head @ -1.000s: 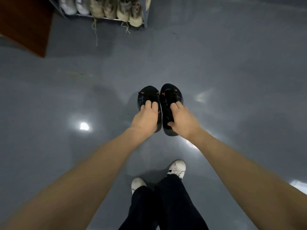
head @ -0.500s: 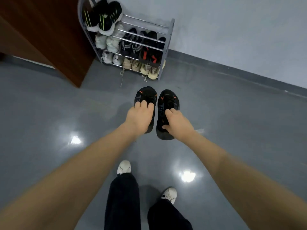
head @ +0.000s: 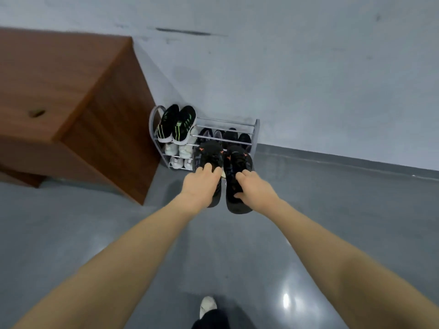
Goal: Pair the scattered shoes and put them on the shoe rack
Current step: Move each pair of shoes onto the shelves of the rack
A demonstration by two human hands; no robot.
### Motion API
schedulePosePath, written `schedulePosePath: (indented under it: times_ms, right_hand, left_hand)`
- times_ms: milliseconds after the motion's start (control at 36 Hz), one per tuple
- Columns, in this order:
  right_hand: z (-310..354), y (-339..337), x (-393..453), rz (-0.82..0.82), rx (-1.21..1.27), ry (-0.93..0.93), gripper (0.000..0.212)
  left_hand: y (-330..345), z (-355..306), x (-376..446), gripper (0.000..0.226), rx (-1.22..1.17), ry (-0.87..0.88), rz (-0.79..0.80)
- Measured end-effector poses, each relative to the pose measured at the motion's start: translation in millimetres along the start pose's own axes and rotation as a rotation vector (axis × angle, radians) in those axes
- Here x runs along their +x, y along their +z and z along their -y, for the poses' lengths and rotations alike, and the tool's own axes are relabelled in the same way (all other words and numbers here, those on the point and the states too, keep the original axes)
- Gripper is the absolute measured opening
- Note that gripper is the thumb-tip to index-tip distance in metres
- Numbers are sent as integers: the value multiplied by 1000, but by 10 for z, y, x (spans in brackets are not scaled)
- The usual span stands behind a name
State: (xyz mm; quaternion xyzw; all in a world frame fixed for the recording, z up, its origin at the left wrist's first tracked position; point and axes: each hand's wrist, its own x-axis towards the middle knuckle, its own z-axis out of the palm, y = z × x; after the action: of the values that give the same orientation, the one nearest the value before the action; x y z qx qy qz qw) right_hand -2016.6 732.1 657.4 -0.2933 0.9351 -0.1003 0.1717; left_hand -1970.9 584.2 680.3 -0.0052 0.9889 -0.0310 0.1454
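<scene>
I carry a pair of black shoes with small orange marks, side by side, held up in front of the shoe rack (head: pixel 256 129). My left hand (head: pixel 202 186) grips the left black shoe (head: pixel 209 154) at its opening. My right hand (head: pixel 254 189) grips the right black shoe (head: pixel 237 162) the same way. The grey metal rack stands against the wall and has three tiers. A black pair with green stripes (head: pixel 177 124) sits on the left of its top tier, and the right of that tier shows bare rails. Dark shoes (head: pixel 225 136) fill the middle tier, white ones (head: pixel 178 150) sit lower left.
A brown wooden cabinet (head: pixel 71 103) stands just left of the rack, its corner reaching toward me. A grey wall rises behind. The glossy grey floor (head: pixel 332 210) stretches right of the rack. My white shoe (head: pixel 207 305) shows at the bottom edge.
I have walked closer to the rack and the view has tilted up. Both hands have kept their hold and carried the black pair up in front of the rack's lower tiers.
</scene>
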Motion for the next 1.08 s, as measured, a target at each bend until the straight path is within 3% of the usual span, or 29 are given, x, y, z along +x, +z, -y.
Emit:
schedulePosePath:
  times_ms: [306, 611, 917, 1028, 1083]
  right_hand:
    - [93, -680, 1123, -41, 26, -10, 26]
    - [-449, -815, 2581, -9, 47, 31, 29]
    - [-754, -462, 3784, 75, 1, -20, 17]
    - [-759, -188, 4132, 65, -5, -6, 19]
    - [-757, -28, 4272, 37, 11, 29, 17]
  left_hand:
    - [-532, 701, 1006, 56, 26, 4, -111]
    - [-408, 1104, 2414, 48, -18, 35, -50]
    - [80, 1506, 3476, 47, -94, 19, 30]
    - [365, 1721, 3790, 68, -7, 93, 16]
    - [528, 1799, 3932, 64, 4, 133, 106]
